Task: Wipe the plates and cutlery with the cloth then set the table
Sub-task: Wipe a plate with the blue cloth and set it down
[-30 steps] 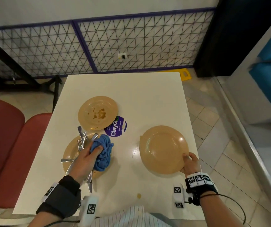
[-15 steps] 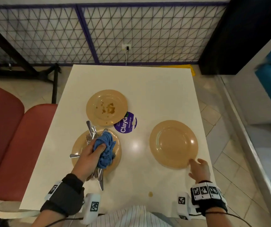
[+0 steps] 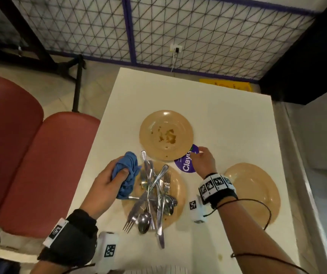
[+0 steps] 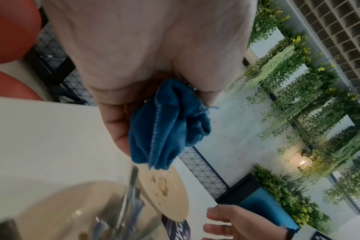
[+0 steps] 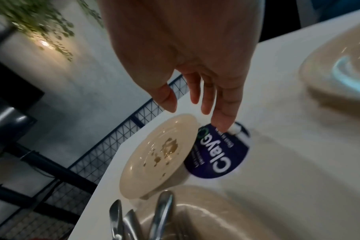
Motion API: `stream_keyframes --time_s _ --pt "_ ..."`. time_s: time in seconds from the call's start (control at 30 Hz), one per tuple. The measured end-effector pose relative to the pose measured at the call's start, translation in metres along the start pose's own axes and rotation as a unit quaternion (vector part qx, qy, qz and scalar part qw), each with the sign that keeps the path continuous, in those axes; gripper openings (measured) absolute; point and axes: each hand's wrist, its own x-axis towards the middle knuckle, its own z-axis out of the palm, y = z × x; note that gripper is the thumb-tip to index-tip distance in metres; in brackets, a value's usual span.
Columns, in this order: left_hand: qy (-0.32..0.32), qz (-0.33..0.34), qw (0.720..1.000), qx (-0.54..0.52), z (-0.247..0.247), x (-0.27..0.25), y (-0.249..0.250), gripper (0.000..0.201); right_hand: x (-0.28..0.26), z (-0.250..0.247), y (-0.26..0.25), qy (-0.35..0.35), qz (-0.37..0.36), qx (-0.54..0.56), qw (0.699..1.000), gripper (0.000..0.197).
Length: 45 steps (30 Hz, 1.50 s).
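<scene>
Three tan plates lie on the white table (image 3: 227, 119). The far plate (image 3: 166, 135) (image 5: 156, 154) (image 4: 164, 186) carries brown food stains. The near plate (image 3: 178, 186) bears a heap of forks, spoons and knives (image 3: 152, 196). A clean plate (image 3: 257, 192) sits at the right. My left hand (image 3: 111, 180) grips a bunched blue cloth (image 3: 128, 175) (image 4: 166, 126) just left of the cutlery plate. My right hand (image 3: 202, 161) (image 5: 195, 100) hovers open, fingers spread, by the stained plate's right rim, over a round purple sticker (image 3: 186, 163) (image 5: 220, 151).
Two red seats (image 3: 30, 165) stand left of the table. A wire mesh fence (image 3: 178, 30) runs behind it, with tiled floor (image 3: 306, 155) to the right. A small brown spot (image 3: 220, 257) marks the table near its front edge.
My right hand let go of the right plate and moved left and forward to the stained plate's rim. My left hand carried the cloth off the cutlery plate to its left side.
</scene>
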Motion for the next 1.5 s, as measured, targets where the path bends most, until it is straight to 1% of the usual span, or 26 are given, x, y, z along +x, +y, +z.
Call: stream_keyframes --time_s 0.1,0.2,0.23,0.3,0.4,0.43,0.5,0.6,0.73,0.8,0.9,0.97,1.03,1.1,1.2,1.3,1.37,1.43,1.47,1.5 --pt "0.035 -0.003 0.999 -0.008 -0.039 0.010 -0.001 0.023 0.025 0.032 -0.018 0.007 0.060 -0.019 0.998 0.056" --pt "0.078 -0.013 0.997 -0.012 -0.069 0.019 -0.007 0.015 0.039 0.047 -0.024 0.031 0.126 0.011 0.991 0.057" --pt "0.084 -0.015 0.996 -0.014 -0.076 0.022 -0.011 0.012 0.043 0.050 -0.024 0.035 0.138 0.034 0.989 0.055" --pt "0.085 -0.025 0.996 -0.018 -0.086 0.026 -0.019 0.015 0.053 0.053 -0.020 0.031 0.153 0.095 0.983 0.048" --pt "0.097 -0.033 0.995 -0.021 -0.089 0.031 -0.024 0.013 0.061 0.056 -0.017 0.036 0.160 0.147 0.975 0.027" --pt "0.103 -0.030 0.994 -0.012 -0.087 0.034 -0.025 0.013 0.058 0.056 -0.019 0.031 0.162 0.167 0.972 0.023" --pt "0.105 -0.026 0.994 -0.005 -0.082 0.041 -0.024 0.015 0.047 0.055 -0.027 0.011 0.174 0.224 0.959 0.026" --pt "0.086 -0.006 0.996 -0.013 -0.066 0.053 -0.010 0.030 0.041 0.052 -0.024 -0.015 0.177 0.296 0.938 0.033" --pt "0.059 0.044 0.997 0.029 -0.040 0.069 0.014 0.042 0.030 0.044 -0.018 -0.036 0.160 0.352 0.922 0.028" --pt "0.035 0.081 0.993 0.078 -0.020 0.077 0.029 0.048 0.021 0.038 -0.016 -0.046 0.144 0.383 0.911 0.029" --pt "-0.025 0.139 0.981 0.130 0.018 0.082 0.059 0.055 0.004 0.027 -0.014 -0.071 0.121 0.424 0.895 0.034" --pt "-0.058 0.174 0.968 0.174 0.044 0.083 0.076 0.056 -0.010 0.017 -0.013 -0.094 0.104 0.461 0.876 0.036" --pt "-0.073 0.202 0.951 0.222 0.070 0.082 0.088 0.057 -0.023 0.007 -0.008 -0.122 0.089 0.493 0.857 0.035" --pt "-0.082 0.222 0.928 0.286 0.094 0.081 0.091 0.058 -0.035 -0.004 -0.002 -0.145 0.069 0.514 0.843 0.037" --pt "-0.121 0.245 0.883 0.382 0.130 0.071 0.083 0.058 -0.053 -0.020 0.007 -0.165 0.038 0.539 0.825 0.043" --pt "-0.150 0.283 0.827 0.462 0.149 0.049 0.066 0.054 -0.065 -0.039 0.023 -0.174 0.023 0.567 0.805 0.044" --pt "-0.151 0.289 0.799 0.505 0.144 0.034 0.052 0.055 -0.070 -0.053 0.041 -0.172 0.026 0.570 0.803 0.042" --pt "-0.129 0.303 0.773 0.542 0.128 0.027 0.038 0.060 -0.075 -0.067 0.058 -0.182 0.023 0.557 0.810 0.046" --pt "-0.116 0.302 0.767 0.555 0.119 0.027 0.032 0.059 -0.078 -0.072 0.065 -0.192 0.014 0.543 0.818 0.050" --pt "-0.105 0.294 0.769 0.558 0.110 0.029 0.030 0.058 -0.081 -0.077 0.071 -0.203 0.003 0.526 0.826 0.055"
